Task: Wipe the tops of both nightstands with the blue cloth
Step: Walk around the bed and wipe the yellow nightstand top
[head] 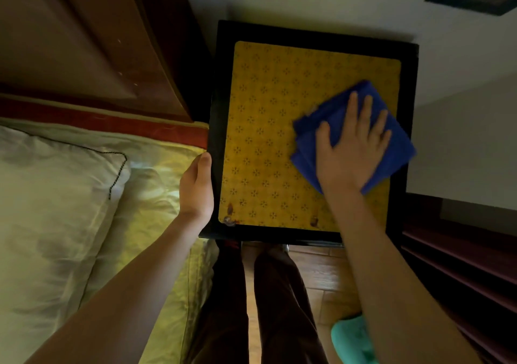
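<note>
1. Bedroom corner, seen from above: a dark-framed nightstand stands between a bed on the left and a pale wall on the right, its back edge against the wall beside the wooden headboard.

2. Nightstand top: a yellow patterned mat fills the frame almost edge to edge, so wiping falls mostly on the mat. Brownish marks sit near its front left corner and front edge; what they are cannot be told.

3. Blue cloth: folded into a thick square pad, it lies flat on the right half of the mat, one corner reaching the right frame. Folding probably gives a firm, even face for wiping.

4. Right hand: laid palm-down on the cloth, fingers extended and spread, not curled around anything. This flat press holds the pad by friction and spreads pressure. Slight blur at the cloth edges suggests a stroke in progress.

5. Left hand: rests against the left frame edge, thumb on top; the fingers are hidden below the edge, so whether they close on it cannot be told. It likely steadies the nightstand or the body.

6. Progress, judged: only this nightstand is in view; the second nightstand is not shown.
</note>
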`<action>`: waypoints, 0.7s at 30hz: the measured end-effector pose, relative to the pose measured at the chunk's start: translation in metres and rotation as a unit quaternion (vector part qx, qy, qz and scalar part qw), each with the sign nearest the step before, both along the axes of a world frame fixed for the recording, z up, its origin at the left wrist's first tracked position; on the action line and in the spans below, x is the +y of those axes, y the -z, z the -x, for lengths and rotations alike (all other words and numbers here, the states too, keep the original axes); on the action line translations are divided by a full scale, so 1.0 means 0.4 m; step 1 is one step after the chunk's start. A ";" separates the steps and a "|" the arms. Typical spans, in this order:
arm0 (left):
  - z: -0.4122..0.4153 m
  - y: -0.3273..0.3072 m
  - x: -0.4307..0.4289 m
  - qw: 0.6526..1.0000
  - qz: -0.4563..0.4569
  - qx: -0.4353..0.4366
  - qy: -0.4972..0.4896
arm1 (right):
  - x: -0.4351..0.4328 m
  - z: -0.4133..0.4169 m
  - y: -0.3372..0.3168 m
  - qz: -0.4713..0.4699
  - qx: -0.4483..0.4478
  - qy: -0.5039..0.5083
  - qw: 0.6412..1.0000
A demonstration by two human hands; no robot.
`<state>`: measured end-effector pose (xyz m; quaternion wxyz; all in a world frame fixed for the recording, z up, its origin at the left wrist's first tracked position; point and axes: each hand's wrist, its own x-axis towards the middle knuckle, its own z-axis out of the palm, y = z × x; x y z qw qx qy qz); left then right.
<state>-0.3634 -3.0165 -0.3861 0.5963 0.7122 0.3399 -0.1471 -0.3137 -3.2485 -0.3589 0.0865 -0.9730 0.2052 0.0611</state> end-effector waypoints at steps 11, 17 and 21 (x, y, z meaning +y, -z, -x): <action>-0.003 -0.010 -0.002 1.000 -0.018 0.005 0.006 | 0.055 0.188 0.003 -0.013 0.018 -0.224 0.974; -0.002 -0.023 -0.014 1.000 -0.018 0.011 0.004 | 0.046 0.220 -0.017 -0.028 0.032 -0.195 0.980; -0.001 -0.033 -0.012 1.000 -0.014 0.016 0.007 | -0.014 0.189 -0.064 -0.092 -0.006 -0.197 0.976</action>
